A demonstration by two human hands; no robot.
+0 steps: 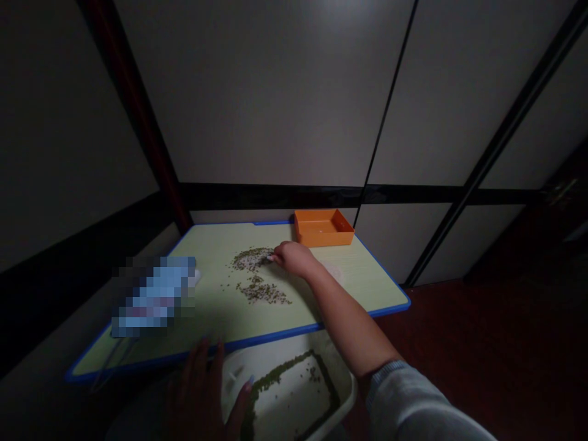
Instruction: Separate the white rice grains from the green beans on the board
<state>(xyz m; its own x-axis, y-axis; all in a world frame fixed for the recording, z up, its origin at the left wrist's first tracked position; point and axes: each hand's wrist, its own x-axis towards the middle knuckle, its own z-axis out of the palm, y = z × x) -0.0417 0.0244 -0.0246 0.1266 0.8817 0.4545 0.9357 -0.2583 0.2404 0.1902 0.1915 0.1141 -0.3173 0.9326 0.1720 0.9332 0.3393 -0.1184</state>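
Observation:
On the pale yellow-green table top lie two loose patches of small green beans mixed with white grains, a far patch [250,260] and a near patch [261,291]. My right hand [293,258] reaches to the right end of the far patch, its fingers pinched together at the grains; whatever is between the fingertips is too small to make out. Low in the view, my left hand [206,386] is in shadow with fingers spread, its thumb over the left side of a white plastic tub [346,383]. Green beans line the edges of the tub's bottom.
An orange open box [325,237] stands at the table's back right. A blurred light-blue object [158,294] lies at the left. Blue edging surrounds the folding table [367,282]. Pale cabinet panels [275,104] rise behind, and dark reddish floor [463,343] shows at right.

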